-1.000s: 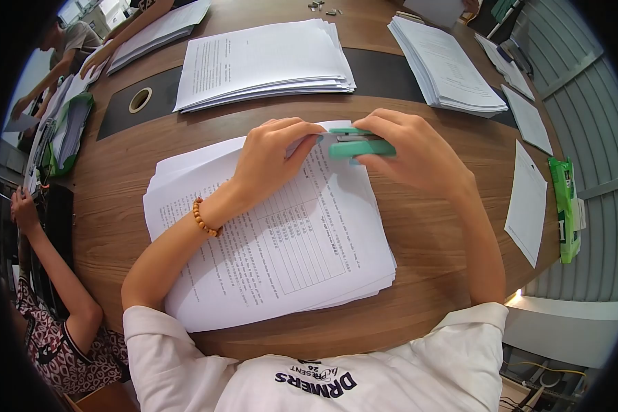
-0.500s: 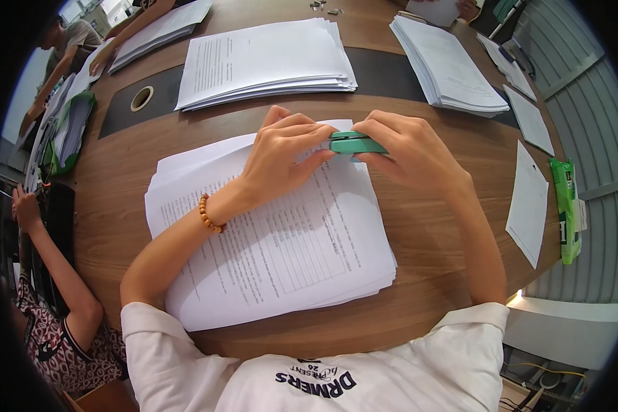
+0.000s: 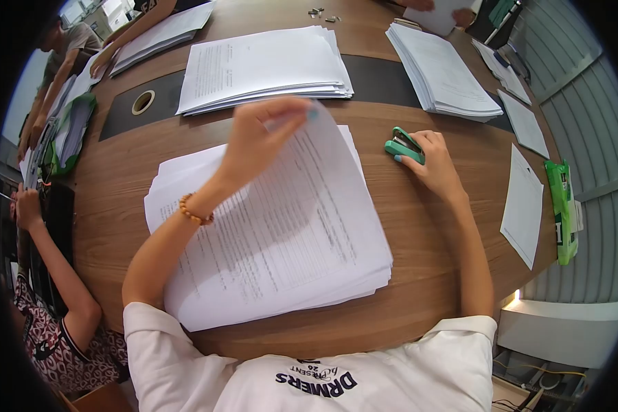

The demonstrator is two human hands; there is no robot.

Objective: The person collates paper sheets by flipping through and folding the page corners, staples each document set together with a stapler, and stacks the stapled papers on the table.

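Note:
In the head view a stack of printed paper sheets [image 3: 275,254] lies slightly askew on the wooden table in front of me. My left hand [image 3: 261,137] pinches the top far corner of the upper sheets and holds it lifted, so the paper curls up. To the right of the stack, my right hand [image 3: 434,163] grips a green stapler [image 3: 404,146] just above or on the table. The stapler's jaws are apart, and its front points left, away from the paper.
Beyond my stack lie a second paper pile [image 3: 268,69] and a third pile [image 3: 441,75]. A tape roll [image 3: 143,102] sits at left. Loose sheets [image 3: 523,206] and a green packet [image 3: 562,213] lie at right. Other people's arms [image 3: 62,268] show at left.
The stapler has come off the paper's edge and moved right in my right hand. My left hand has moved up and left, raising the corner of the upper sheets.

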